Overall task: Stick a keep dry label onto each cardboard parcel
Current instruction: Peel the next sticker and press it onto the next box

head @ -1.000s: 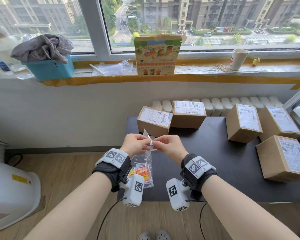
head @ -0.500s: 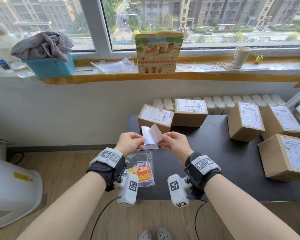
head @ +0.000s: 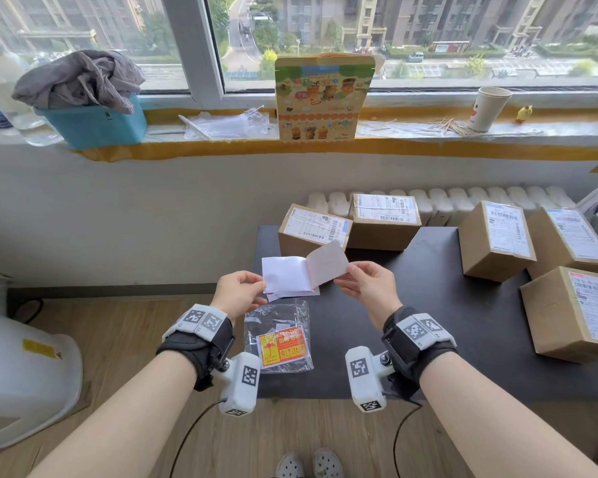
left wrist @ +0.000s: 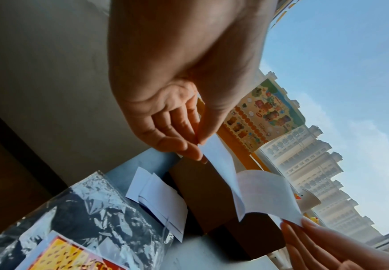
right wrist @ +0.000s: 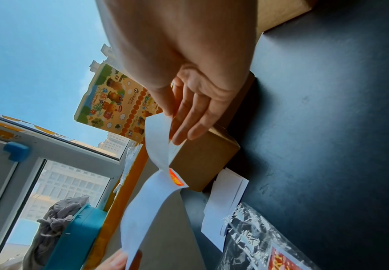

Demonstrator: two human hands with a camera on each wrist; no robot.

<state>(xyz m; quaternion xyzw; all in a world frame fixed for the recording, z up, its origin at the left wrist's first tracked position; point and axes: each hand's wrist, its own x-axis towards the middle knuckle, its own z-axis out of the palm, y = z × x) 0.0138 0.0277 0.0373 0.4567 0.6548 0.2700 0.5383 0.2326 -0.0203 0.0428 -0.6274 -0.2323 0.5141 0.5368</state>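
My left hand (head: 261, 289) pinches the corner of a white backing sheet (head: 283, 274) above the black table's (head: 446, 322) left end. My right hand (head: 342, 274) pinches the keep dry label (head: 327, 262), peeled back but still joined to the sheet at the middle. The right wrist view shows its orange print (right wrist: 176, 180) at that join. Several cardboard parcels stand on the table: two at the back left (head: 313, 232) (head: 384, 222), the others at the right (head: 497, 239). A clear bag of orange labels (head: 282, 339) lies below my hands.
Loose white backing sheets (head: 290, 294) lie on the table under my hands. The windowsill holds a blue basket with a grey cloth (head: 94, 122), a colourful carton (head: 321, 98) and a paper cup (head: 487, 108). A white appliance (head: 21, 374) stands on the floor at left.
My hands have drawn apart. The label, pinched small between them a second ago, now stands peeled wide from its backing sheet.
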